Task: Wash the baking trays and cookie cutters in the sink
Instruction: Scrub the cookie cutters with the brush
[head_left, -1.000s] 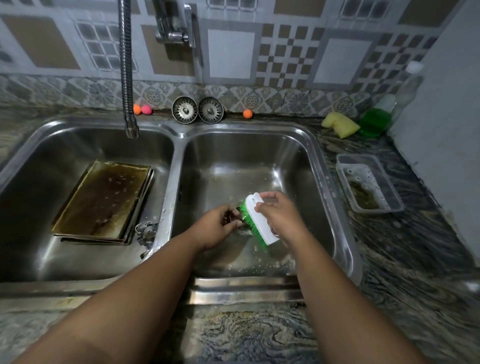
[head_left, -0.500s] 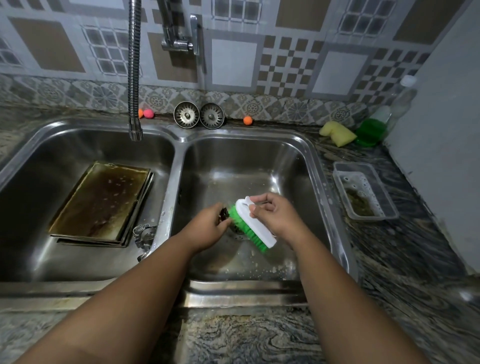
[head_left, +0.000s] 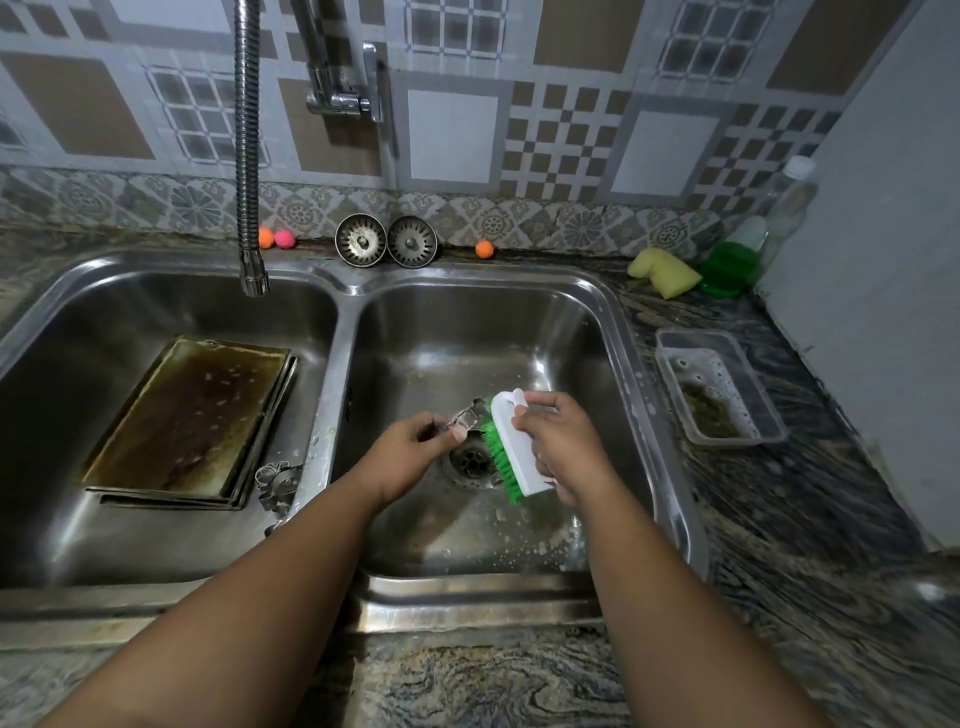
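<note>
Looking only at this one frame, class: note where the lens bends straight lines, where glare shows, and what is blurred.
Head view: the sink rim and wall tiles bow toward the edges; head view: pale glare lies on the right basin floor; head view: the cookie cutter in the left hand looks smeared.

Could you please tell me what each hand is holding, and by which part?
The left hand pinches a cookie cutter by its near rim; the right hand grips the scrub brush by its white back.
</note>
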